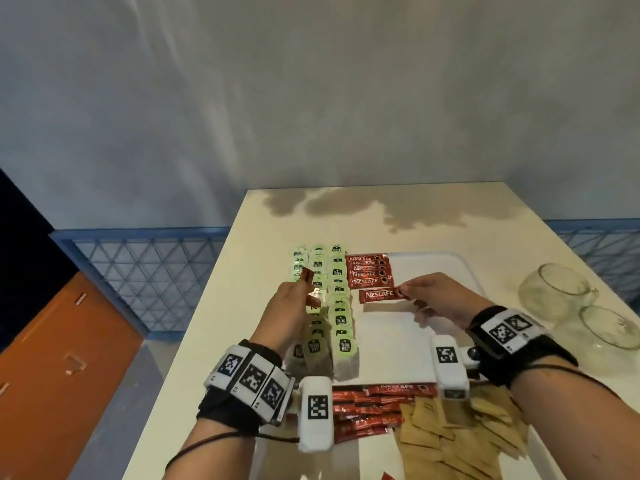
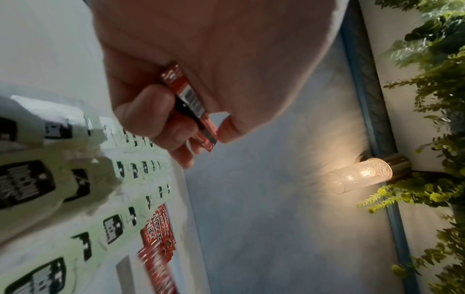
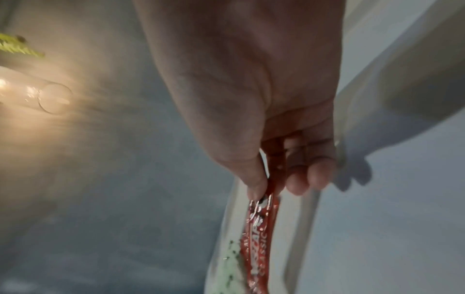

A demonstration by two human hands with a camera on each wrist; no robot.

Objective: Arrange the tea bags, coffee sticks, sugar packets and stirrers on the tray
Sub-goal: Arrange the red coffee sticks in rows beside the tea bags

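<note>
A white tray [image 1: 426,258] lies on the table. Down its left side run three rows of green tea bags [image 1: 337,306]. Beside them, at the far end, sits a stack of red coffee sticks [image 1: 370,273]. My right hand [image 1: 433,299] pinches one red coffee stick [image 1: 379,295] by its right end, just in front of that stack; the right wrist view shows thumb and fingers on the stick [image 3: 259,234]. My left hand [image 1: 294,306] hovers over the tea bags and grips several red coffee sticks [image 2: 191,103], one end poking up [image 1: 307,274].
Loose red coffee sticks [image 1: 367,410] and brown sugar packets [image 1: 460,431] lie heaped at the tray's near end. Two glass cups [image 1: 554,289] stand on the table to the right. The table's left edge [image 1: 207,306] drops to the floor.
</note>
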